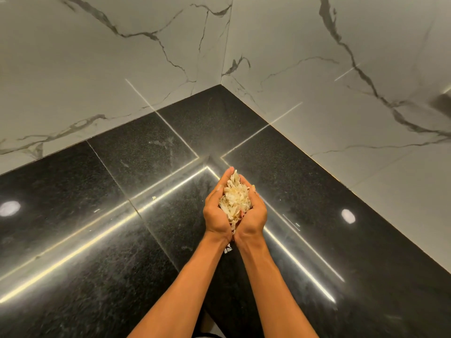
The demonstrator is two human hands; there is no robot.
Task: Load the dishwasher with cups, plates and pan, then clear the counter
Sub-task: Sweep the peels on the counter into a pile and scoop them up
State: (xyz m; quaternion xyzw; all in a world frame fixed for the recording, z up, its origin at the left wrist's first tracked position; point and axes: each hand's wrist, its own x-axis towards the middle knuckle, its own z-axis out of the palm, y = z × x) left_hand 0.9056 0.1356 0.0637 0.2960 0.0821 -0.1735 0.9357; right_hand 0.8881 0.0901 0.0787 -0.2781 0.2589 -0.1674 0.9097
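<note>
My left hand (216, 211) and my right hand (253, 213) are cupped together, palms up, above the black granite counter (97, 240). Between them sits a heap of pale, dry peel scraps (234, 201), which the curled fingers of both hands close round. A few scraps (228, 248) hang or fall below my wrists. One small loose scrap (154, 198) lies on the counter to the left of my hands. No cups, plates, pan or dishwasher are in view.
The counter runs into a corner where two white marble-patterned walls (122, 57) meet. Bright light strips and two round lamp reflections (348, 216) shine on the glossy stone. A seam crosses the counter to the left of my forearms.
</note>
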